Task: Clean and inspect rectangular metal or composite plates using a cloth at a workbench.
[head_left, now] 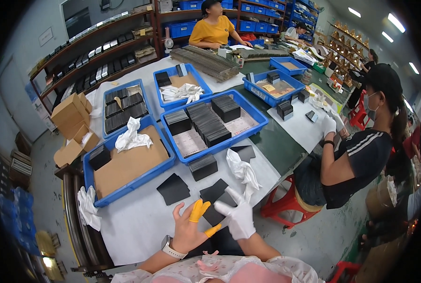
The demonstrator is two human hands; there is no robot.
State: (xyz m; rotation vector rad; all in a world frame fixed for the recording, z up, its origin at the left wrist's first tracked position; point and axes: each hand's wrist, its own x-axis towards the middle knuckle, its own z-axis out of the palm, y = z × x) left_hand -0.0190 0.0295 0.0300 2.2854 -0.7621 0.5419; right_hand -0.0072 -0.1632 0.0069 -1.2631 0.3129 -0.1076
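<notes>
Left hand and white-gloved right hand are splayed near black cards.

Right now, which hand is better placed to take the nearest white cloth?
Likely the right hand: open and close to the white cloth, while the left hand is farther off.

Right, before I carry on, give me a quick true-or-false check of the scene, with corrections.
1. The right hand wears a white glove. True.
2. The watch is on the right wrist. False: it is on the left.
3. Yellow covers are on fingers of the left hand. True.
4. The brown cardboard box stands right of the trays. False: it is on their left.
5. The near-left blue tray is packed full. False: most of its brown bottom shows.
6. A crumpled white cloth lies over that tray's far edge. True.
</notes>
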